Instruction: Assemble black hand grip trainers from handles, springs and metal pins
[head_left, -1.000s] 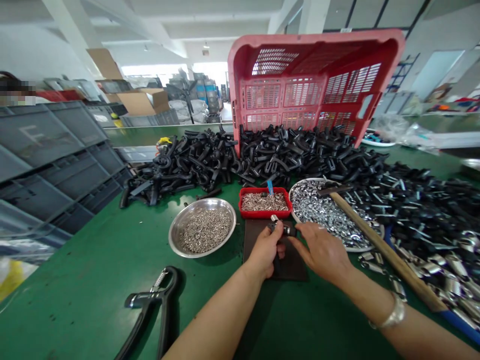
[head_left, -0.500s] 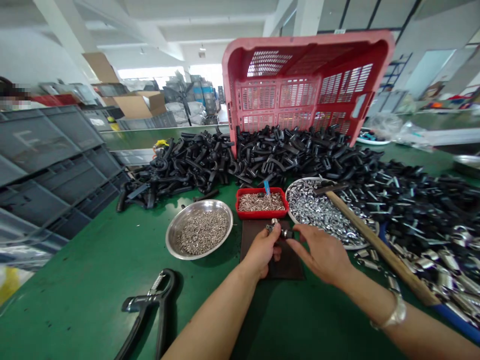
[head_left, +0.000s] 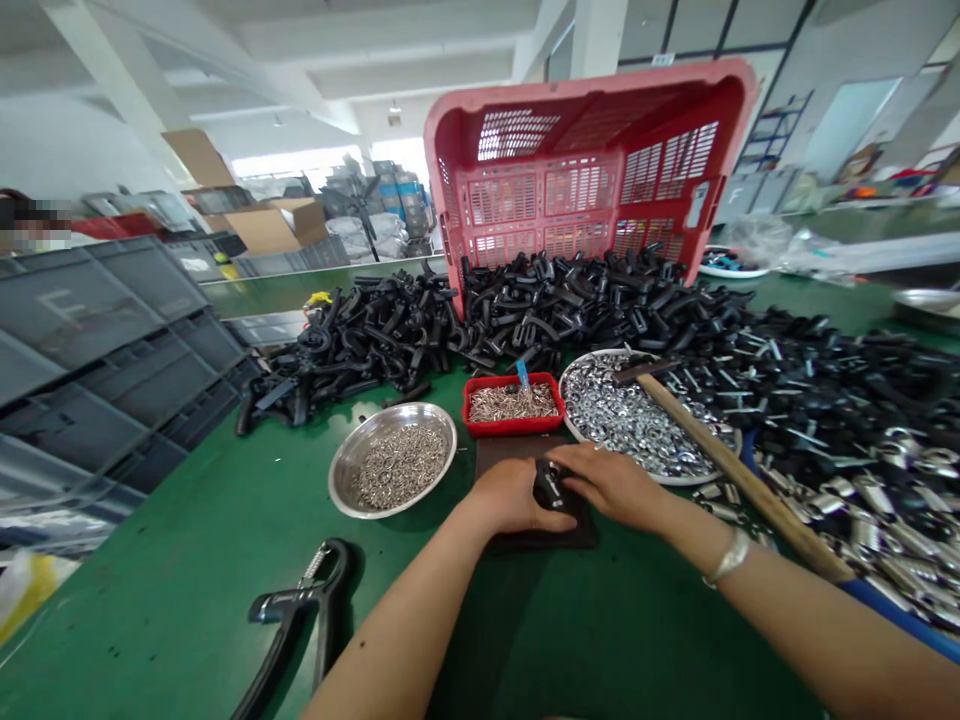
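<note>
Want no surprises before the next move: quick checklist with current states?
1. Black part held in left hand: ok.
2. Right hand at the part: ok; whether its fingers grip: cannot tell.
3. Dark pad beneath the hands: ok.
4. Red tray stocked with small metal pieces: ok.
5. Hammer in hand: not ok, it lies across the round tray of shiny metal parts.
6. Small fittings seated in the part: cannot tell, too small and partly covered.
</note>
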